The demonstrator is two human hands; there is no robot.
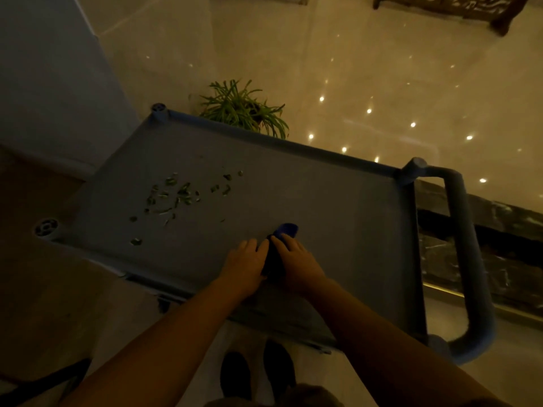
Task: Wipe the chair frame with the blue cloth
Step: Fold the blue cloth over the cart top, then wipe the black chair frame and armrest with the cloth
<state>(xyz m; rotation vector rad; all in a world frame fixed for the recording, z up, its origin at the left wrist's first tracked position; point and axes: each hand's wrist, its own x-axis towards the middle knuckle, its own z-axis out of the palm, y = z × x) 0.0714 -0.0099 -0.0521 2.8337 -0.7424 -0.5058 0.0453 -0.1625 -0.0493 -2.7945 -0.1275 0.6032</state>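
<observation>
A blue cloth point(283, 235) lies bunched on the grey top shelf of a service cart point(323, 201), near its front middle. My left hand point(245, 264) and my right hand point(295, 261) rest side by side on the cloth, fingers curled over it, and most of the cloth is hidden between them. Only its far tip shows beyond my right fingers. A dark carved wooden chair frame point(458, 7) stands far off on the floor at the top right, cut by the frame's edge.
Several green leaf scraps point(179, 195) are scattered on the shelf's left half. A potted plant point(244, 108) stands on the glossy floor behind the cart. The cart's handle point(467, 259) loops out at the right. A wall runs along the left. My shoes point(255, 374) are below.
</observation>
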